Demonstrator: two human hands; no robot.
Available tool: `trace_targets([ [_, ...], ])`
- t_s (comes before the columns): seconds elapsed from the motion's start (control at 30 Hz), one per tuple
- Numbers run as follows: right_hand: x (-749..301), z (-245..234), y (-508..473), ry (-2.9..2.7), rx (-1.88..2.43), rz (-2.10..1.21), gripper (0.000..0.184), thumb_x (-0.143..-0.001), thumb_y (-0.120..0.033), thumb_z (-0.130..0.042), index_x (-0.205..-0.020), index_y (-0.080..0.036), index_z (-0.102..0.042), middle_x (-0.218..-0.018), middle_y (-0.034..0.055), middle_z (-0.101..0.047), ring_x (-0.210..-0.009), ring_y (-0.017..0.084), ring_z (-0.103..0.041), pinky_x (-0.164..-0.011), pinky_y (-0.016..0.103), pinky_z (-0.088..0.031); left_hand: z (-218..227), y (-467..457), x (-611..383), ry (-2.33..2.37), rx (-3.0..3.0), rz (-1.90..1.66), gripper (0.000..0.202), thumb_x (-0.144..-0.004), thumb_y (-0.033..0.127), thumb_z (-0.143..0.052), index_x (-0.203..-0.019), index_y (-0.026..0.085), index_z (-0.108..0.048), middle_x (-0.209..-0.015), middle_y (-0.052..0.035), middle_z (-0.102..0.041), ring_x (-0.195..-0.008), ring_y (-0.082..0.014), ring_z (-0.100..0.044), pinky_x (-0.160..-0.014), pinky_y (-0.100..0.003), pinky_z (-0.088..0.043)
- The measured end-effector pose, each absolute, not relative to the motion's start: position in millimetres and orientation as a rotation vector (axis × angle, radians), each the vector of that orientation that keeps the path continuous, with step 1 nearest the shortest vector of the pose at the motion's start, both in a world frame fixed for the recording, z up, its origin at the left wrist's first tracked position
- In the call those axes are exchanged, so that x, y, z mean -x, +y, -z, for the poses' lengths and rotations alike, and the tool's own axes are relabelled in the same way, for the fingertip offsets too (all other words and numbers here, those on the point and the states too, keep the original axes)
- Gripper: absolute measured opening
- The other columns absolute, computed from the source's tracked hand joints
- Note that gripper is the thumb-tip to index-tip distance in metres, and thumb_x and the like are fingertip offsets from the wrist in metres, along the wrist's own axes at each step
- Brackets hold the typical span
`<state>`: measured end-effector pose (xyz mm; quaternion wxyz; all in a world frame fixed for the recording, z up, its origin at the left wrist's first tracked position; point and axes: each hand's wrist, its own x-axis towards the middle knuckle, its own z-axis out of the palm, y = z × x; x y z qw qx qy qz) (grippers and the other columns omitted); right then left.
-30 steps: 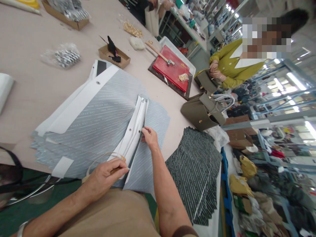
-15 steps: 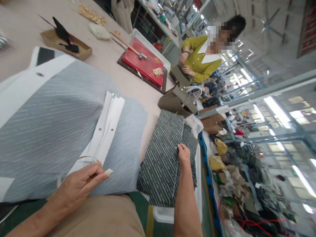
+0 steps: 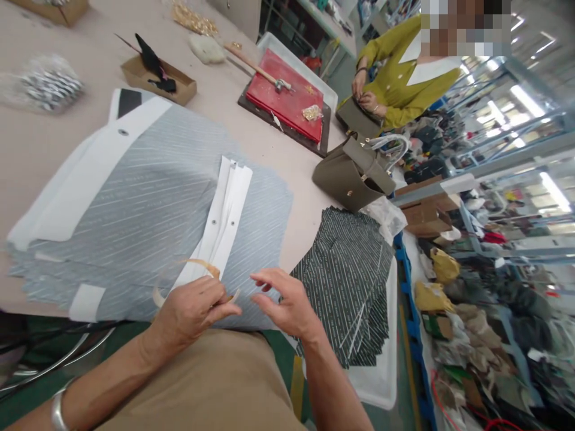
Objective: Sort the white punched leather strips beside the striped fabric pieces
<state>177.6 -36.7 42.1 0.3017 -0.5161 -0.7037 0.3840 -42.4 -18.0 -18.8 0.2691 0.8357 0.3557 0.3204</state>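
My left hand (image 3: 196, 307) is closed on a thin, curling tan strip of tape (image 3: 205, 267), and a short pale end pokes out by the thumb. It hovers over the near edge of a pile of grey-blue striped fabric pieces (image 3: 148, 179). Just right of it, my right hand (image 3: 284, 299) has fingers and thumb apart, with nothing in them. White bands with snap buttons (image 3: 231, 224) lie along the fabric beyond my hands. A stack of dark striped pieces (image 3: 345, 269) rests on a white tray (image 3: 381, 383) beside my right wrist.
An olive handbag (image 3: 348, 173) stands behind the dark stack. Across the table a person in a yellow-green top (image 3: 398, 72) handles another olive piece. A hammer (image 3: 281, 85) lies on a red slab (image 3: 269, 78). At the left are a cardboard box (image 3: 184, 90) and bagged metal parts (image 3: 51, 84).
My right hand has let go of the dark striped piece and moved left to my left hand. The dark pieces now lie fanned on the tray. The camera view has shifted.
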Motion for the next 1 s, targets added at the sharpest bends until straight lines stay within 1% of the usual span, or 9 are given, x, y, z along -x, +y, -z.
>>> trace_targets([
  [0.1, -154.6, -36.1, -28.3, -2.102, 1.215, -0.989, 0.019, -0.092, -0.021, -0.060, -0.109, -0.020, -0.068, -0.102, 0.0064, -0.071, -0.097, 0.017, -0.064, -0.088, 0.029, -0.050, 18.3, -17.5, 47.6, 0.925, -2.328, -0.921, 0.042, -0.098, 0.047, -0.050, -0.066, 0.019, -0.053, -0.061, 0.0023, -0.052, -0.058, -0.0131, -0.050, -0.056, -0.026, -0.034],
  [0.23, -150.1, -25.5, -20.4, -2.228, 1.229, -0.952, 0.011, -0.092, -0.020, -0.057, -0.093, -0.020, -0.068, -0.082, 0.0027, -0.070, -0.080, 0.015, -0.063, -0.076, 0.026, -0.049, 22.5, -19.5, 55.7, 0.997, -2.295, -0.934, 0.041, -0.099, 0.045, -0.048, -0.067, 0.020, -0.054, -0.060, 0.0024, -0.055, -0.056, -0.0131, -0.053, -0.055, -0.025, -0.036],
  [0.3, -146.6, -21.4, -18.6, -2.252, 1.262, -0.907, 0.011, -0.092, -0.020, -0.057, -0.092, -0.020, -0.067, -0.080, 0.0029, -0.069, -0.077, 0.015, -0.062, -0.073, 0.025, -0.048, 26.2, -21.2, 59.6, 1.097, -2.180, -0.906, 0.037, -0.098, 0.047, -0.047, -0.077, 0.020, -0.059, -0.063, 0.0027, -0.060, -0.056, -0.0129, -0.057, -0.055, -0.024, -0.039],
  [0.4, -135.4, -15.6, -17.5, -2.264, 1.307, -0.803, 0.011, -0.089, -0.019, -0.056, -0.090, -0.019, -0.068, -0.079, 0.0041, -0.068, -0.075, 0.016, -0.062, -0.071, 0.026, -0.047, 29.9, -20.3, 64.5, 1.199, -1.972, -0.823, 0.030, -0.097, 0.047, -0.049, -0.100, 0.020, -0.062, -0.068, 0.0041, -0.067, -0.057, -0.0127, -0.062, -0.057, -0.023, -0.043],
  [0.43, -130.1, -13.0, -17.2, -2.253, 1.328, -0.770, 0.012, -0.088, -0.019, -0.056, -0.089, -0.018, -0.068, -0.077, 0.0041, -0.068, -0.074, 0.016, -0.062, -0.070, 0.026, -0.047, 29.9, -18.4, 65.9, 1.204, -1.926, -0.790, 0.028, -0.096, 0.045, -0.050, -0.101, 0.020, -0.062, -0.069, 0.0046, -0.068, -0.058, -0.0127, -0.063, -0.057, -0.022, -0.043],
  [0.6, -104.0, 11.0, -4.1, -1.821, 1.563, -0.846, 0.012, -0.078, -0.018, -0.057, -0.076, -0.019, -0.069, -0.069, 0.0006, -0.068, -0.062, 0.012, -0.060, -0.063, 0.023, -0.048, 23.3, -2.4, 70.9, 1.259, -1.805, -0.717, 0.027, -0.094, 0.036, -0.049, -0.076, 0.021, -0.063, -0.060, 0.0049, -0.061, -0.054, -0.0121, -0.058, -0.056, -0.023, -0.040],
  [0.7, -103.3, 33.4, 22.9, -1.337, 1.743, -1.021, 0.011, -0.076, -0.025, -0.060, -0.073, -0.018, -0.068, -0.062, -0.0016, -0.065, -0.056, 0.012, -0.058, -0.058, 0.023, -0.048, 19.9, 0.1, 71.9, 1.229, -1.728, -0.705, 0.026, -0.092, 0.036, -0.051, -0.075, 0.020, -0.064, -0.061, 0.0043, -0.062, -0.055, -0.0117, -0.057, -0.057, -0.022, -0.040],
  [0.8, -115.0, 54.9, 59.4, -0.883, 1.754, -1.264, 0.020, -0.071, -0.035, -0.065, -0.076, -0.015, -0.068, -0.058, -0.0022, -0.064, -0.052, 0.012, -0.058, -0.052, 0.023, -0.048, 19.1, -2.9, 72.8, 1.132, -1.615, -0.662, 0.027, -0.091, 0.038, -0.050, -0.075, 0.021, -0.064, -0.065, 0.0036, -0.063, -0.059, -0.0116, -0.058, -0.059, -0.021, -0.042],
  [1.0, -126.2, 78.3, 104.6, -0.822, 1.725, -1.374, 0.027, -0.063, -0.037, -0.072, -0.077, -0.014, -0.071, -0.059, -0.0020, -0.064, -0.052, 0.010, -0.058, -0.049, 0.021, -0.047, 21.0, 0.1, 82.9, 1.175, -1.429, -0.622, 0.029, -0.089, 0.043, -0.053, -0.073, 0.021, -0.064, -0.065, 0.0028, -0.061, -0.060, -0.0129, -0.057, -0.058, -0.022, -0.043],
])
